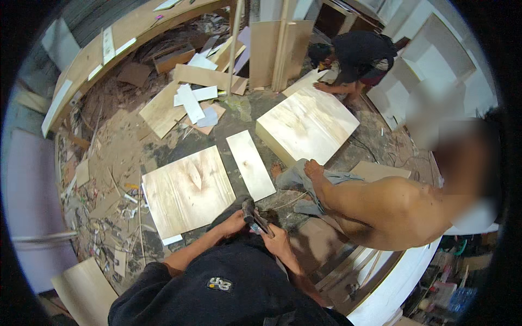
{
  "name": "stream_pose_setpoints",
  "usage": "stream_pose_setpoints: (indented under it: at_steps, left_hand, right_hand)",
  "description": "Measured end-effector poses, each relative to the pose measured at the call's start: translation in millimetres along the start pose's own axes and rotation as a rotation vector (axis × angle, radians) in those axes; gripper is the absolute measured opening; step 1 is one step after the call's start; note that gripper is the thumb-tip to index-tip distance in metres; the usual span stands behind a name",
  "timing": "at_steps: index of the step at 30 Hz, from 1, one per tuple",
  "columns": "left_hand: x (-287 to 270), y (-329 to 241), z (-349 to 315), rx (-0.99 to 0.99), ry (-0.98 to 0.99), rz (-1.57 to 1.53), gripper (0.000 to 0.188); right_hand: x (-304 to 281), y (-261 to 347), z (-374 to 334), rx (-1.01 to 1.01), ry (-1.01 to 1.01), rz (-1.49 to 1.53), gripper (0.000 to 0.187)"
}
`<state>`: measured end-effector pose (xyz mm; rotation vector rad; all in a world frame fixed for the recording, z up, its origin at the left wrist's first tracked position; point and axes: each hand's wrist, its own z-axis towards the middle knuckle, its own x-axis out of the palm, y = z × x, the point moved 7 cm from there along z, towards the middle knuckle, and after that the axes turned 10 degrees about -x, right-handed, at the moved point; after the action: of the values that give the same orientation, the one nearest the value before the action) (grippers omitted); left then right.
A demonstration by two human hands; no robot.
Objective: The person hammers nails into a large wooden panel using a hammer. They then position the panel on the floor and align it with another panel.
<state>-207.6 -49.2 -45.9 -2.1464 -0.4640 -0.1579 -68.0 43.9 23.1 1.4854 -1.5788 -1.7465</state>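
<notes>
My right hand [279, 243] is closed around the handle of a hammer [262, 221], its dark head tilted up and to the left. Right beside the hammer's head, my left hand [234, 223] has its fingers curled in. What those fingers hold is hidden. A small pale-blue item [254, 229] shows between the two hands, too small to name. Just ahead on the left lies a square light wood panel [187, 187], and a narrow pale board [250, 165] is beside it on the floor.
A person without a shirt [375, 212] sits close on my right. Farther off, another person [361, 54] bends over a large wooden box [307, 122]. Board offcuts [190, 103] lie heaped ahead, scraps litter the left floor, and a long workbench [136, 30] stands at the far left.
</notes>
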Motion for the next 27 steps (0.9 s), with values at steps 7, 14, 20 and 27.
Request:
stream_pose_setpoints:
  at_steps: [7,14,20,27]
  left_hand:
    - [-25,-10,17,-0.008,-0.114,0.386,0.036]
    - [-63,-4,73,0.091,0.203,-0.274,0.044]
    - [-109,-64,147,-0.318,0.096,-0.315,0.033]
    - [-240,-168,166,-0.402,-0.059,-0.469,0.02]
  right_hand:
    - [2,19,34,0.0,0.043,-0.083,0.031]
    - [-21,21,99,0.032,0.124,-0.256,0.032]
    - [-31,10,204,0.149,0.081,-0.232,0.03]
    - [-3,56,374,0.115,0.142,-0.118,0.034]
